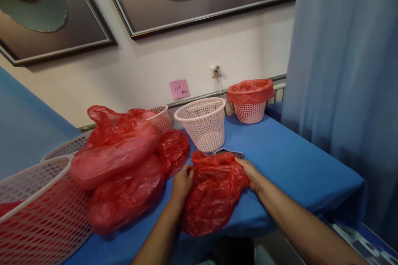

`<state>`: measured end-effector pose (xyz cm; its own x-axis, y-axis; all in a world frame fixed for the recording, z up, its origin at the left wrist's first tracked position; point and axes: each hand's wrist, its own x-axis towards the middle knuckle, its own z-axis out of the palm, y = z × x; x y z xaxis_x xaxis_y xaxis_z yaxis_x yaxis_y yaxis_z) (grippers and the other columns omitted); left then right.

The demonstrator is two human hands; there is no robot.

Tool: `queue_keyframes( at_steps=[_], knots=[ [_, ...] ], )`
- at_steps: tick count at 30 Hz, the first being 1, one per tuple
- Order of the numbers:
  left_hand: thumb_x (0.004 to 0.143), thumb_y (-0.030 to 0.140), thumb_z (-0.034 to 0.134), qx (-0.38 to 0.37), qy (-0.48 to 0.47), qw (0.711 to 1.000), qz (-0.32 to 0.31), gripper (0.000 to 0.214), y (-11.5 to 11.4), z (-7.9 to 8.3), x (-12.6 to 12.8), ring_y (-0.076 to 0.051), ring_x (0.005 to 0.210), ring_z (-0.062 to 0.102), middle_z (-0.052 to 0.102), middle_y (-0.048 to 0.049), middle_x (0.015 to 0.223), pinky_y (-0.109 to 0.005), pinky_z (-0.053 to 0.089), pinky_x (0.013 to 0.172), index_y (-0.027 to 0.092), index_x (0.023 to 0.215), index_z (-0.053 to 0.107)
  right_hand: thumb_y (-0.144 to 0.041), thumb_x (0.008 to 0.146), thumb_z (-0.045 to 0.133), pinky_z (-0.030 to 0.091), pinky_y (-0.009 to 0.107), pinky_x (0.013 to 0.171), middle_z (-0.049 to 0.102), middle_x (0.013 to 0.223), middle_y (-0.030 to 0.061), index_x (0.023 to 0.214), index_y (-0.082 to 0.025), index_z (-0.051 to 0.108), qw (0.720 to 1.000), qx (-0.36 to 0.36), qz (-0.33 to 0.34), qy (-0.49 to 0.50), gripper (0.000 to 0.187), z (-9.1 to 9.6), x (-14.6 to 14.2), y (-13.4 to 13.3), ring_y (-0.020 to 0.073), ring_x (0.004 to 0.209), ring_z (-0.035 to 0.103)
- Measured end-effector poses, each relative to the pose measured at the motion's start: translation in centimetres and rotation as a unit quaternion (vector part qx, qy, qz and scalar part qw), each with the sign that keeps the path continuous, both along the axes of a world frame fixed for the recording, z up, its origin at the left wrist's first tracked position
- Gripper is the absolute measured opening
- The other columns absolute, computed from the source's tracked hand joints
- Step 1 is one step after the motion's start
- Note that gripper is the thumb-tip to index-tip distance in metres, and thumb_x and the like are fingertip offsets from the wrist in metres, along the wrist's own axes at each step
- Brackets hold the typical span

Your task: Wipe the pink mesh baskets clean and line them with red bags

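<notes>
A thin red plastic bag (213, 198) hangs between my hands, its lower part drooping toward the table's front edge. My left hand (184, 180) pinches the bag's upper left side with curled fingers. At the upper right corner, my right hand (248, 172) grips the same bag between thumb and fingers. Just behind the bag stands an upright pale pink perforated plastic basket (207, 132) with no liner. A dark flat item (231, 154) lies partly hidden behind the bag, and I cannot make out what it is.
On the left sits a heap of red plastic bags (121, 165), beside a large pink basket (46, 211) with red plastic inside. At the back right, a lined basket (249, 109) has red plastic folded over its rim. Blue cloth (295, 165) covers the table; a blue curtain (336, 70) hangs at right.
</notes>
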<state>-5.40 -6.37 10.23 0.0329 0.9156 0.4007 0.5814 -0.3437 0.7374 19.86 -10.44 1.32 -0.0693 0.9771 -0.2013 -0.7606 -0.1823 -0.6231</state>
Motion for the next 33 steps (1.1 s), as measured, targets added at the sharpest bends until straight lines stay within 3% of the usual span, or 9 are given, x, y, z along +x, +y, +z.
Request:
queue_keyframes(
  at_steps=[3, 9, 12, 16, 20, 22, 26, 29, 33],
  knots=[
    [0.074, 0.047, 0.07, -0.001, -0.052, 0.998, 0.039, 0.029, 1.1, 1.7, -1.5, -0.019, 0.06, 0.061, 0.067, -0.0019, 0.063, -0.03, 0.051, 0.064, 0.019, 0.069, 0.065, -0.035, 0.092, 0.065, 0.061, 0.036, 0.087, 0.08, 0.097, 0.0122, 0.103, -0.012, 0.073, 1.0, 0.005, 0.015, 0.025, 0.027, 0.4, 0.0, 0.0, 0.0236, 0.086, 0.078],
    [0.081, 0.047, 0.067, 0.071, -0.14, 0.984, 0.079, 0.045, -1.3, 3.6, -2.0, -0.021, 0.1, 0.068, 0.071, -0.0097, 0.111, -0.036, 0.055, 0.094, 0.017, 0.115, 0.065, -0.047, 0.1, 0.047, 0.059, 0.041, 0.093, 0.08, 0.1, 0.0086, 0.104, -0.02, 0.072, 0.992, 0.034, -0.037, 0.113, 0.037, 1.7, 1.8, -0.1, 0.0246, 0.099, 0.076],
    [0.084, 0.044, 0.066, 0.075, -0.074, 0.994, 0.009, 0.034, -3.9, 2.4, -1.0, -0.024, 0.102, 0.069, 0.073, -0.01, 0.111, -0.041, 0.054, 0.098, 0.019, 0.107, 0.07, -0.049, 0.101, 0.043, 0.058, 0.042, 0.096, 0.079, 0.105, 0.0059, 0.106, -0.023, 0.072, 0.987, 0.037, -0.083, 0.131, 0.039, 1.9, 2.5, -0.1, 0.0243, 0.103, 0.075],
    [0.085, 0.032, 0.063, 0.001, 0.067, 0.994, -0.086, 0.027, -5.4, -0.6, 0.5, -0.028, 0.11, 0.069, 0.074, -0.0115, 0.12, -0.045, 0.053, 0.1, 0.021, 0.107, 0.073, -0.051, 0.102, 0.038, 0.057, 0.042, 0.098, 0.079, 0.106, 0.0057, 0.106, -0.023, 0.072, 0.986, 0.02, -0.092, 0.137, 0.044, 1.8, 2.2, -0.3, 0.0238, 0.105, 0.073],
    [0.071, 0.016, 0.069, -0.054, 0.198, 0.973, -0.108, 0.044, -5.3, -2.9, 1.2, -0.033, 0.115, 0.066, 0.073, -0.0153, 0.121, -0.051, 0.049, 0.105, 0.018, 0.115, 0.071, -0.051, 0.102, 0.037, 0.056, 0.041, 0.099, 0.079, 0.108, 0.0057, 0.104, -0.023, 0.073, 0.985, 0.012, -0.114, 0.129, 0.045, 1.6, 2.1, -0.2, 0.0231, 0.105, 0.073],
    [0.073, 0.016, 0.067, -0.049, 0.217, 0.97, -0.101, 0.036, -5.1, -3.0, 1.0, -0.034, 0.109, 0.068, 0.075, -0.0158, 0.112, -0.05, 0.05, 0.1, 0.018, 0.109, 0.072, -0.052, 0.101, 0.038, 0.056, 0.042, 0.099, 0.079, 0.107, 0.0061, 0.103, -0.023, 0.073, 0.984, 0.006, -0.127, 0.124, 0.045, 1.4, 2.3, 0.0, 0.0242, 0.106, 0.073],
    [0.078, 0.026, 0.06, -0.029, 0.151, 0.987, -0.046, 0.016, -4.0, -0.9, -1.2, -0.029, 0.091, 0.07, 0.074, -0.0097, 0.094, -0.043, 0.054, 0.088, 0.021, 0.09, 0.07, -0.052, 0.102, 0.037, 0.057, 0.044, 0.098, 0.08, 0.102, 0.0044, 0.1, -0.025, 0.073, 0.978, -0.01, -0.163, 0.133, 0.045, 1.0, 3.0, 0.3, 0.0246, 0.102, 0.074],
    [0.074, 0.039, 0.063, -0.02, -0.018, 0.999, 0.033, 0.022, -3.2, 1.9, -3.5, -0.023, 0.083, 0.067, 0.072, -0.0055, 0.091, -0.035, 0.054, 0.079, 0.021, 0.088, 0.064, -0.055, 0.103, 0.032, 0.059, 0.044, 0.091, 0.08, 0.1, 0.0048, 0.1, -0.025, 0.073, 0.979, -0.025, -0.161, 0.123, 0.051, 0.8, 3.2, 0.5, 0.0248, 0.096, 0.075],
    [0.067, 0.041, 0.066, 0.0, -0.171, 0.979, 0.108, 0.031, -3.2, 4.7, -5.4, -0.016, 0.07, 0.06, 0.064, 0.0007, 0.08, -0.027, 0.049, 0.066, 0.021, 0.088, 0.056, -0.054, 0.103, 0.035, 0.06, 0.039, 0.076, 0.078, 0.082, 0.0042, 0.092, -0.024, 0.07, 0.982, -0.044, -0.154, 0.104, 0.047, 0.4, 3.2, 0.4, 0.022, 0.072, 0.073]
  ],
)
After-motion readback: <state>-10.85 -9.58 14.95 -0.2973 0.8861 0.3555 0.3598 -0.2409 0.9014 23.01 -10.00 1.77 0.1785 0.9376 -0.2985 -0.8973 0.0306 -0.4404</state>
